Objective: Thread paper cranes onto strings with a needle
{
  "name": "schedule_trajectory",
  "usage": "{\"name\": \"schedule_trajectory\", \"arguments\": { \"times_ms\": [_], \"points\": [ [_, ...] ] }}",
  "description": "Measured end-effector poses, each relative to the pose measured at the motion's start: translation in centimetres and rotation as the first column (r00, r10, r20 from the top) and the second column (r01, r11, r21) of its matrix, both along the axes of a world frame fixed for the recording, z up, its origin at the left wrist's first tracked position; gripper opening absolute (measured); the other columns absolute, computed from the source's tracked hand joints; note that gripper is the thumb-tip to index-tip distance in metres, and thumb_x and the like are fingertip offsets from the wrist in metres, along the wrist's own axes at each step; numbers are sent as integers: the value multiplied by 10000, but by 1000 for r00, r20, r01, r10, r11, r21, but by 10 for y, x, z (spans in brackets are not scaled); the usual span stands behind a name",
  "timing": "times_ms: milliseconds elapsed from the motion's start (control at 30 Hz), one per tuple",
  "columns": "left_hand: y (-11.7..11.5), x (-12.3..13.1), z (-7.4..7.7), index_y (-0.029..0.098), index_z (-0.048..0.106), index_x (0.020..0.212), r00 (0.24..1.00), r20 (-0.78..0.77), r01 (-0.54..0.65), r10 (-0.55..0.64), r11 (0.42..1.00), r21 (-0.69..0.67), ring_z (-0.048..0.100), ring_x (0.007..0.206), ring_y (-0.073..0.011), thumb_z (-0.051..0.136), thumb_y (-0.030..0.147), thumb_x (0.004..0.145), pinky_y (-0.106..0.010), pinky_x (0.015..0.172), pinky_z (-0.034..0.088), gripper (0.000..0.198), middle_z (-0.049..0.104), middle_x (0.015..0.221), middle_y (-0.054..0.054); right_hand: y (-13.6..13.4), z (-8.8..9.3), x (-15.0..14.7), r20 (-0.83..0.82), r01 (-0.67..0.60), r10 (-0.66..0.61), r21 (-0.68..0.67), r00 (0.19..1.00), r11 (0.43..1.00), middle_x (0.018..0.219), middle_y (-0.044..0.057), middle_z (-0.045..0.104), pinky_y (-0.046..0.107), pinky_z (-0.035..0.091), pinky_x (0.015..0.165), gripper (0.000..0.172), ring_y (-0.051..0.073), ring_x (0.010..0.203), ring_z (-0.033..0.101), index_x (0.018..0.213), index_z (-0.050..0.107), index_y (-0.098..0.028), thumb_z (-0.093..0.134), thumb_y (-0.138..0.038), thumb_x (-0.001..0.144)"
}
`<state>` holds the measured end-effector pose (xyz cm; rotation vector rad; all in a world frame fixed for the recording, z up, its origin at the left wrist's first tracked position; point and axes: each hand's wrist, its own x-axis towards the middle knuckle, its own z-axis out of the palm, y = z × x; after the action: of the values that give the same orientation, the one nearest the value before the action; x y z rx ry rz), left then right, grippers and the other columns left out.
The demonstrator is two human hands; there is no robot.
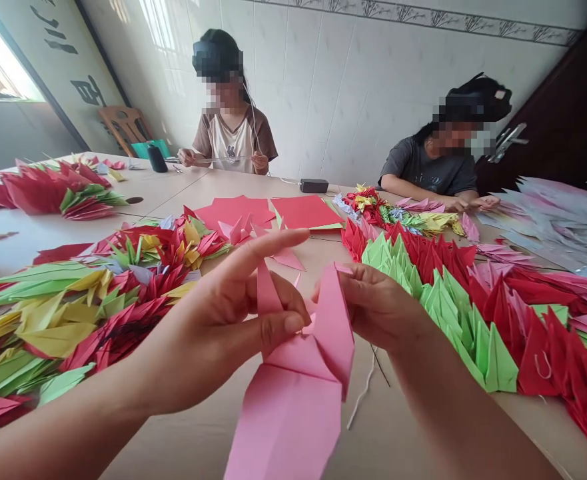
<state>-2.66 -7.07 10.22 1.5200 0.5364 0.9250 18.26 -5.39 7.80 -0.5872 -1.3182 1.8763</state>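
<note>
A pink origami crane (288, 413) is between my hands above the table, with one broad wing pointing down toward me. My left hand (233, 313) pinches its middle between thumb and bent fingers, while the index finger stretches out to the right above it. On the other side, my right hand (378, 303) grips the raised right flap; its fingertips are partly hidden behind the paper. A white string (362, 397) and a thin dark strand (382, 368) lie on the tabletop under my right hand.
Colourful folded paper pieces (63, 300) are heaped on the left. Rows of green paper cranes (453, 320) and red ones (548, 353) stand at right. Red paper sheets (306, 212) lie ahead. Two people sit across the table; one holds a thin strand (226, 159). A dark bottle (156, 159) stands far left.
</note>
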Motion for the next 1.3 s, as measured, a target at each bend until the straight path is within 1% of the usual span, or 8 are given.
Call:
{"name": "schedule_trajectory", "arguments": {
  "times_ms": [100, 233, 467, 633, 767, 900, 1067, 1300],
  "points": [
    [1, -2, 3, 412, 504, 1333, 1000, 11, -1, 3, 993, -116, 600, 672, -111, 648, 147, 876, -178, 619, 508, 548, 672, 748, 17, 4, -9, -8, 35, -32, 31, 12, 999, 999, 642, -8, 620, 204, 438, 553, 250, 103, 558, 531, 755, 713, -160, 784, -393, 811],
    [1, 0, -7, 422, 521, 1316, 998, 51, -30, 40, 983, -183, 608, 686, -115, 663, 150, 868, -196, 657, 524, 543, 676, 751, 13, -2, -12, -15, 125, -26, 22, 30, 992, 999, 677, -2, 587, 241, 373, 562, 245, 117, 580, 459, 751, 717, -172, 744, -406, 817],
    [9, 6, -18, 348, 584, 1269, 986, 162, 8, 45, 950, -313, 626, 656, -93, 670, 85, 847, -156, 625, 524, 505, 684, 738, 7, -4, -22, -20, 106, -25, 37, -110, 994, 994, 588, -34, 534, 235, 301, 520, 268, 103, 532, 453, 663, 669, -155, 813, -370, 731],
    [9, 7, -19, 342, 585, 1263, 987, 157, 17, 38, 943, -332, 617, 636, -91, 673, 99, 850, -160, 616, 526, 488, 686, 752, 8, -7, -28, -25, 49, -6, 15, -183, 999, 983, 623, -33, 574, 216, 363, 518, 196, 96, 537, 482, 707, 675, -161, 832, -277, 727],
    [7, 7, -19, 400, 507, 1320, 982, 134, -87, 133, 950, -300, 646, 726, -121, 667, 206, 872, -222, 699, 556, 514, 683, 953, -3, -9, -22, -28, 38, 102, -98, -109, 994, 989, 648, -21, 574, 223, 374, 515, 192, 108, 557, 471, 704, 699, -175, 817, -319, 749],
    [10, 5, -14, 359, 556, 1264, 990, 10, -120, 141, 872, -475, 671, 820, -190, 713, 373, 820, -244, 648, 557, 471, 667, 1038, -25, -9, -16, -28, -4, 250, -250, 6, 968, 968, 765, -4, 621, 249, 438, 585, 159, 133, 641, 522, 699, 725, -213, 816, -333, 747],
    [17, 4, -12, 266, 610, 1076, 999, 44, 40, -13, 721, -692, 663, 715, -152, 718, 265, 814, -252, 666, 535, 284, 680, 894, -13, -8, -17, -24, 24, 333, -337, 101, 941, 937, 716, -18, 603, 235, 429, 561, 114, 126, 614, 514, 732, 729, -220, 806, -296, 770],
    [19, 4, -16, 229, 627, 1050, 995, 89, 99, -49, 670, -735, 686, 750, -160, 749, 200, 774, -253, 684, 526, 303, 724, 1002, -54, -7, -18, -21, -61, 326, -328, -38, 943, 945, 667, -41, 583, 184, 370, 501, 223, 81, 533, 451, 740, 653, -192, 804, -349, 789]
  ]
}}
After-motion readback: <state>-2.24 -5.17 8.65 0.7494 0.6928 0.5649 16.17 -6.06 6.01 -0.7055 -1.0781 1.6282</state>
